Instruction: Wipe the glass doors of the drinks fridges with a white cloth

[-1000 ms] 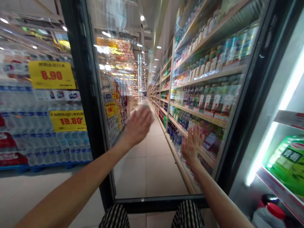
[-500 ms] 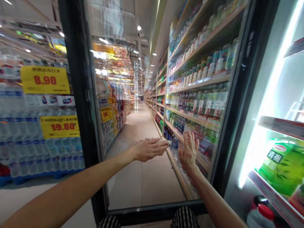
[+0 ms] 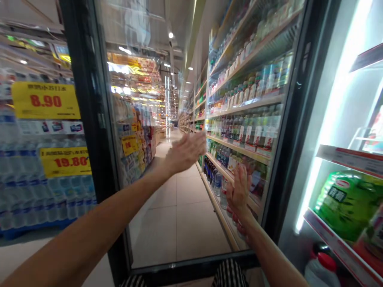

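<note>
A glass door (image 3: 158, 243) in a black frame stands in front of me. My left hand (image 3: 187, 153) reaches out to the middle of the pane, fingers stretched and close together, blurred by motion. Whether anything lies under its palm I cannot make out. On the right side of the pane, my right hand (image 3: 239, 189) is raised upright with its fingers extended, against or very near the glass. Nothing shows in it. Bottles on shelves appear in the glass around both hands.
To the right is a lit cooler with a green drink pack (image 3: 344, 203) on a shelf (image 3: 338, 239) and a red-capped bottle (image 3: 324, 261) below. At left are stacked water bottles (image 3: 56, 191) with yellow price signs (image 3: 44, 99). My striped knees (image 3: 229, 275) are near the door's bottom frame.
My left hand has moved up and tilted upward across the pane. My right hand stays nearly in place. The view has shifted slightly, with the door frame farther left.
</note>
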`<state>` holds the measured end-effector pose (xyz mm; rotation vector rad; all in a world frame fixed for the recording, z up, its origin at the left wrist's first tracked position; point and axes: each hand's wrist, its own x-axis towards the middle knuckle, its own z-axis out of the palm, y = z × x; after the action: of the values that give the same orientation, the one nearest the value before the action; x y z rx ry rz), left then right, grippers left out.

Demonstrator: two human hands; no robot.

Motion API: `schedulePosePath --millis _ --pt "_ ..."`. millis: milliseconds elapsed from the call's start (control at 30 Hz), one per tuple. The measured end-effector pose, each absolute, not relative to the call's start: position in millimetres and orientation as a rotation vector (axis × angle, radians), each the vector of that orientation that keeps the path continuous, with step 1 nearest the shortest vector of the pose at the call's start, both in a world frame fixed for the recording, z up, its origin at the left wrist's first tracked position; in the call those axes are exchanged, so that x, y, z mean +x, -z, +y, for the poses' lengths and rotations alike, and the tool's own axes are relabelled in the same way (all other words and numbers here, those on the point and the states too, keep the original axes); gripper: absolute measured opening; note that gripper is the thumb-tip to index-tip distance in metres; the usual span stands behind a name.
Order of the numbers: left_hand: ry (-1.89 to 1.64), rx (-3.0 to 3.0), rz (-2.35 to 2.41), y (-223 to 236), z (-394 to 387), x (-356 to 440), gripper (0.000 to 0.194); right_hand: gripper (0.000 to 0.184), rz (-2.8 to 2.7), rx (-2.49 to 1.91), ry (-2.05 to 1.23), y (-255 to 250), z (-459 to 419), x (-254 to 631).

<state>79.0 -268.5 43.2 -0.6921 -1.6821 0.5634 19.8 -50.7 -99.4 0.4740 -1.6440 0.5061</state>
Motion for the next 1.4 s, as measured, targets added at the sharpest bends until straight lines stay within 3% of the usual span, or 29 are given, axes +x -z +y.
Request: schedulePosePath --millis 100,267,467,633,867,1033,1167,1300,1400 --pt "-0.442 -0.513 -1.679 -43 -262 76 0.045 0.059 -1.643 0.484 -0.515 98 -51 21" --pt "-0.746 -0.993 -1.658 -21 -257 74 0.041 0.059 -1.637 0.512 -0.498 97 -52 23" --pt "-0.428 -0.523 -1.693 -45 -251 71 0.048 0.059 -1.617 0.49 -0.528 97 -49 22" --pt "-0.797 -1.122 -1.684 -6 -241 69 0.04 0.058 -1.599 0.506 -0.537 95 -47 24" --pt "-0.252 -0.518 -1.617 -55 -231 58 0.046 0.057 -1.511 0.539 -0.63 81 -56 32" --pt "-0.17 -0.907 -1.56 -10 -232 63 0.051 0.062 -1.459 0.856 -0.673 64 -91 38" --pt "0.154 -0.634 -1.501 -3 -262 75 0.049 0.056 -1.56 0.785 -0.584 48 -133 44" --pt "-0.008 -0.412 -1.594 -13 -290 83 0.051 0.05 -1.681 0.658 -0.499 22 -172 54" --pt "-0.071 -0.294 -1.677 -10 -300 86 0.056 0.047 -1.708 0.692 -0.383 12 -152 46"
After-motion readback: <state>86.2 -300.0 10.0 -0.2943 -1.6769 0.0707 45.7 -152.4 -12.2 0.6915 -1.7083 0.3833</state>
